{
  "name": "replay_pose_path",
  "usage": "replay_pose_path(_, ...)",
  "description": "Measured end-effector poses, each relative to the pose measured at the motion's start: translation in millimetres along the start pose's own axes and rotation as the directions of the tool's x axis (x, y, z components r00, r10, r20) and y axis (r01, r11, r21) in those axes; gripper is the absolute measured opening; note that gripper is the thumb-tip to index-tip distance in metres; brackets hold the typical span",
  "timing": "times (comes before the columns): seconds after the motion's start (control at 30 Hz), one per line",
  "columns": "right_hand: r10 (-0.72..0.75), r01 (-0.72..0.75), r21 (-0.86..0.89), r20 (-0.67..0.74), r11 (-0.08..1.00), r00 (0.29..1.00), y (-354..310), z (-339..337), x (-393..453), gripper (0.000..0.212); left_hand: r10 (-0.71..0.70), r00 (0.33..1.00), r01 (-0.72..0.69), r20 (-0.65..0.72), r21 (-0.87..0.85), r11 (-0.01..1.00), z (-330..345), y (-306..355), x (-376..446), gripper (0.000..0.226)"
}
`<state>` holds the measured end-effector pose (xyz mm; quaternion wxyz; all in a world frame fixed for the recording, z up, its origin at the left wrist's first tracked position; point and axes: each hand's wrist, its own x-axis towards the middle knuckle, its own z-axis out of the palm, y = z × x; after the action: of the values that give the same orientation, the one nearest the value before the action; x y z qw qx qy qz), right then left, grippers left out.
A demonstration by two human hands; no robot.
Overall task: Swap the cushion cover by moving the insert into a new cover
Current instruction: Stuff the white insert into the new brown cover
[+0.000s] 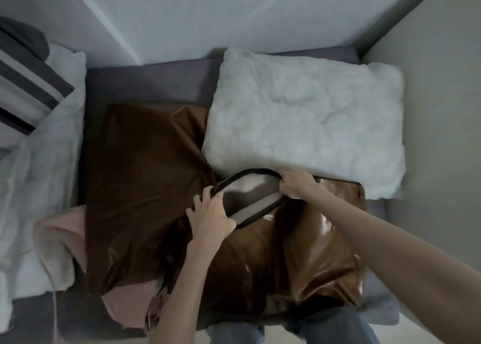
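Observation:
A white cushion insert [307, 120] lies bare on the grey sofa seat at the upper right. In front of it a shiny brown cushion cover [299, 260] rests on the seat edge, its zip opening [250, 195] spread apart and showing a pale lining. My left hand [210, 216] grips the near left edge of that opening. My right hand [296, 182] pinches the far right edge. A second dark brown cover [145, 177] lies flat to the left, overlapping the first.
A pink fabric piece [127, 310] lies under the dark cover at the lower left. White bedding [44, 177] and a striped pillow [28, 83] pile up at the left. A pale wall [234, 16] runs behind the sofa seat [145, 83]. My knees [294, 328] show below.

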<state>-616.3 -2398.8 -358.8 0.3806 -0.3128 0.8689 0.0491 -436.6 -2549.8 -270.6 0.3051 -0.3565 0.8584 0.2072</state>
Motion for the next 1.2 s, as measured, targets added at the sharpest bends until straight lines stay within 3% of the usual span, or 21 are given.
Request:
replay_pose_path(0.1, 0.121, -0.113, -0.049, 0.218, 0.992, 0.968, 37, 61, -35, 0.04, -0.006, 1.0, 0.007, 0.028, -0.051, 0.999, 14, 5, 7, 0.066)
replay_pose_path(0.2, 0.252, -0.269, -0.022, 0.435, 0.963, 0.864, 49, 99, -68, 0.038, 0.048, 0.997, -0.046, 0.058, -0.04, 0.998, 32, 22, 11, 0.064)
replay_pose_path(0.27, 0.203, -0.264, 0.143, 0.342, 0.954, 0.917, 38, 87, -52, 0.039, 0.037, 0.998, -0.036, 0.044, -0.025, 0.999, 37, 24, 19, 0.063)
replay_pose_path(0.33, 0.193, -0.237, 0.48, 0.139, 0.845, 0.971, 18, 64, -19, 0.029, -0.012, 1.0, 0.012, 0.009, -0.031, 0.999, 37, 13, 33, 0.061)
replay_pose_path(0.37, 0.248, -0.251, 0.7, 0.107, 0.668, 0.963, 6, 51, -5, 0.015, -0.041, 0.999, 0.041, -0.004, -0.037, 0.998, 35, 6, 39, 0.06)
replay_pose_path(0.4, 0.302, -0.302, 0.857, 0.183, 0.417, 0.936, -8, 39, 6, 0.009, -0.067, 0.998, 0.067, -0.008, -0.05, 0.997, 34, -1, 44, 0.059)
replay_pose_path(0.43, 0.3, -0.359, 0.924, 0.309, 0.13, 0.903, -19, 33, 15, 0.016, -0.088, 0.996, 0.087, 0.001, -0.063, 0.994, 33, -7, 49, 0.06)
replay_pose_path(0.5, 0.157, -0.352, 0.855, 0.435, -0.381, 0.887, -34, 28, 28, 0.015, -0.107, 0.994, 0.107, 0.013, -0.067, 0.992, 33, -16, 55, 0.062)
replay_pose_path(0.53, 0.099, -0.313, 0.78, 0.429, -0.541, 0.898, -39, 25, 34, 0.024, -0.11, 0.994, 0.111, 0.012, -0.057, 0.992, 34, -20, 57, 0.064)
replay_pose_path(0.6, 0.082, -0.224, 0.676, 0.389, -0.702, 0.918, -46, 15, 47, 0.037, -0.123, 0.992, 0.123, 0.01, -0.04, 0.992, 38, -27, 61, 0.067)
replay_pose_path(0.73, 0.175, -0.152, 0.622, 0.433, -0.768, 0.884, -59, -3, 61, 0.024, -0.165, 0.984, 0.168, 0.063, -0.044, 0.985, 41, -40, 68, 0.07)
replay_pose_path(0.8, 0.146, -0.127, 0.578, 0.402, -0.806, 0.904, -65, -21, 57, 0.014, -0.184, 0.977, 0.19, 0.104, -0.053, 0.98, 37, -45, 69, 0.074)
replay_pose_path(1.03, 0.103, -0.057, 0.568, 0.247, -0.821, 0.964, -55, -105, 19, 0.023, -0.166, 0.964, 0.19, 0.207, -0.101, 0.977, 22, -48, 58, 0.085)
replay_pose_path(1.1, 0.075, -0.018, 0.529, 0.154, -0.848, 0.985, -60, -97, 5, 0.038, -0.149, 0.961, 0.176, 0.233, -0.098, 0.98, 19, -44, 55, 0.087)
replay_pose_path(1.17, 0.109, -0.038, 0.69, 0.169, -0.723, 0.98, -73, -72, -6, 0.049, -0.142, 0.953, 0.175, 0.269, -0.102, 0.979, 15, -43, 52, 0.088)
replay_pose_path(1.2, 0.163, -0.06, 0.836, 0.176, -0.545, 0.971, -77, -56, -11, 0.037, -0.141, 0.946, 0.179, 0.292, -0.108, 0.978, 14, -44, 52, 0.088)
